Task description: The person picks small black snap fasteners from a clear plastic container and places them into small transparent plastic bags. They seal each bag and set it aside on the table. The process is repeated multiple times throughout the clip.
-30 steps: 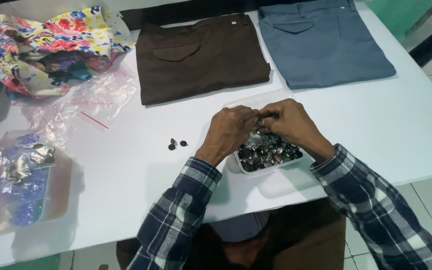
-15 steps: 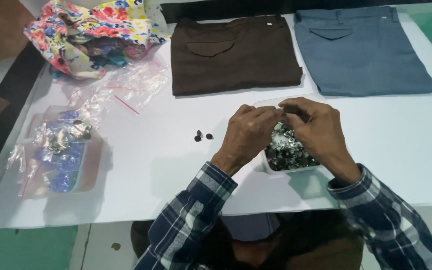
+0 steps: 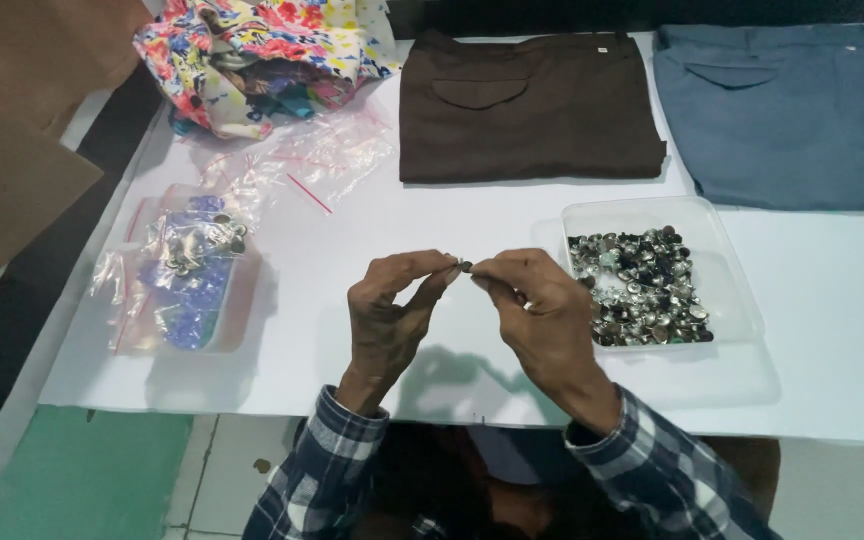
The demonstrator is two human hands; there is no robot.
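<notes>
My left hand (image 3: pixel 390 312) and my right hand (image 3: pixel 544 317) meet above the white table (image 3: pixel 832 330), pinching one small dark metal button (image 3: pixel 465 266) between their fingertips. Just to the right of my right hand sits a clear plastic tray (image 3: pixel 727 262) filled with several dark and silvery buttons (image 3: pixel 642 290). Both sleeves are blue plaid.
Folded brown trousers (image 3: pixel 527 105) and folded grey-blue trousers (image 3: pixel 787 110) lie at the back. A floral cloth bundle (image 3: pixel 252 50) sits at the back left. Clear zip bags (image 3: pixel 187 270) of blue and silver pieces lie on the left. Brown cardboard (image 3: pixel 12 150) overhangs the left edge.
Both hands have lifted out of the button tray and moved left, now holding a single button between them. The view has shifted so the tray stands uncovered.
</notes>
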